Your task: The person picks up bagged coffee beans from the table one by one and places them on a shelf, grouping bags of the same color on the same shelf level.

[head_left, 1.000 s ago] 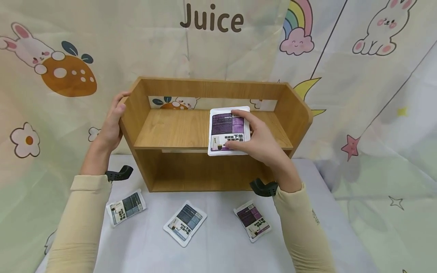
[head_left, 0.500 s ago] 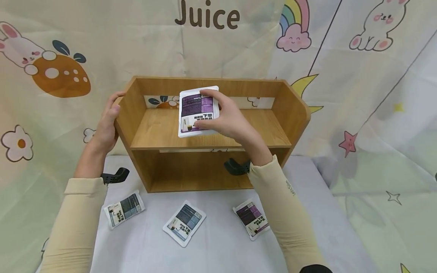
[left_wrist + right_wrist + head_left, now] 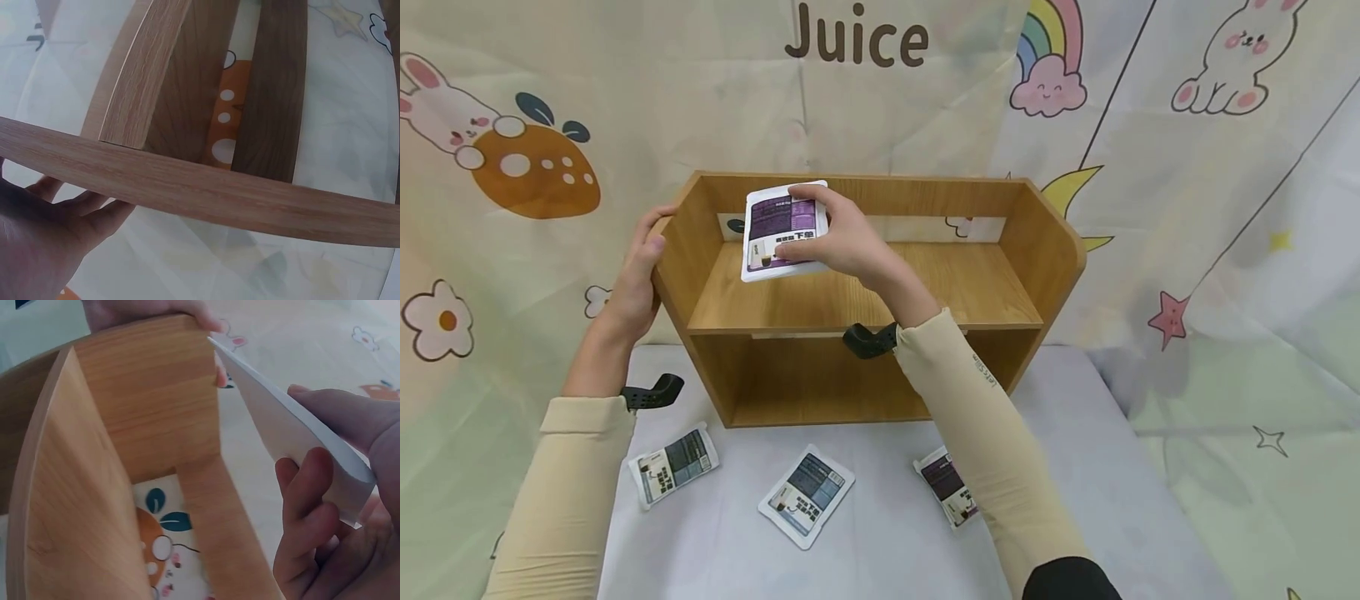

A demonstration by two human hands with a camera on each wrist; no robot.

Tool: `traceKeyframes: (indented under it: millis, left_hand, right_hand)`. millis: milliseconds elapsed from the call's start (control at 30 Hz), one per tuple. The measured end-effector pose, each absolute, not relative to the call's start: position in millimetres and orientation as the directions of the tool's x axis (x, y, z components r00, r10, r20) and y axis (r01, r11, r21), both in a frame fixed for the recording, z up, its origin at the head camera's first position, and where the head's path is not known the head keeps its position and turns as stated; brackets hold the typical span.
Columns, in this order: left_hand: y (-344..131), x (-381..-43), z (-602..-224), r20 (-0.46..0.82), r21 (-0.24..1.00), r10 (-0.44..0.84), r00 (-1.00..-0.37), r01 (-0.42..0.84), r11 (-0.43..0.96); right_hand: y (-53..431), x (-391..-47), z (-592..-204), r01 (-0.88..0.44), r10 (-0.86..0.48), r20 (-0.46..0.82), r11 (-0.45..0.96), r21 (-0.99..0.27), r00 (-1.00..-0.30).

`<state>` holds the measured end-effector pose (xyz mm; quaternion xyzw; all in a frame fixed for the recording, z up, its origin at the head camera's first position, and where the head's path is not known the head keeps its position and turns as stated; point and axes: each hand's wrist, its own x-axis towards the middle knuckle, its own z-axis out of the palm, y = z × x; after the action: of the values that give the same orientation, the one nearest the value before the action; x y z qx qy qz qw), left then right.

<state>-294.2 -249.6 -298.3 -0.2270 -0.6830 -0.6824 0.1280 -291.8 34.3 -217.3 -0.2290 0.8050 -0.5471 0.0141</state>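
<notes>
My right hand [image 3: 846, 237] pinches a white pouch [image 3: 767, 218] with a purple printed label, thumb on the front and fingers behind. It hangs over the left part of the upper board of a two-tier wooden shelf [image 3: 880, 287]. From the right wrist view, the pouch's white back [image 3: 275, 419] is tilted above the shelf, apart from the wood. At the left side panel [image 3: 187, 190], my left hand [image 3: 634, 287] grips the edge, its fingertips partly hidden behind the wood.
On the white tabletop [image 3: 700, 550] in front of the shelf lie two pouches with blue-grey labels, one at left [image 3: 674, 465] and one in the middle [image 3: 807, 496]. A purple-labelled pouch [image 3: 946, 485] lies partly under my right forearm. Behind hangs a printed cloth [image 3: 730, 100].
My right hand has carried the pouch leftward and upward, from the shelf's right half to its left. The left hand stays on the side panel.
</notes>
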Motion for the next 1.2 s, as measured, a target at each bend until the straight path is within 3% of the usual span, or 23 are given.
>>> traceKeyframes:
  millis: [933,1200]
  left_hand:
    - [-249.9,-290.5,-302.5,0.480,0.876,0.138,-0.866,0.482,-0.020]
    - [-247.2,-294.9,-299.6,0.502,0.864,0.134,-0.854,0.500,-0.054]
  right_hand:
    - [23.1,-334.0,-278.7,-0.188,-0.340,0.067,0.338,-0.922,-0.938]
    - [24.7,-335.6,-283.5,-0.180,-0.342,0.024,0.433,-0.883,-0.940]
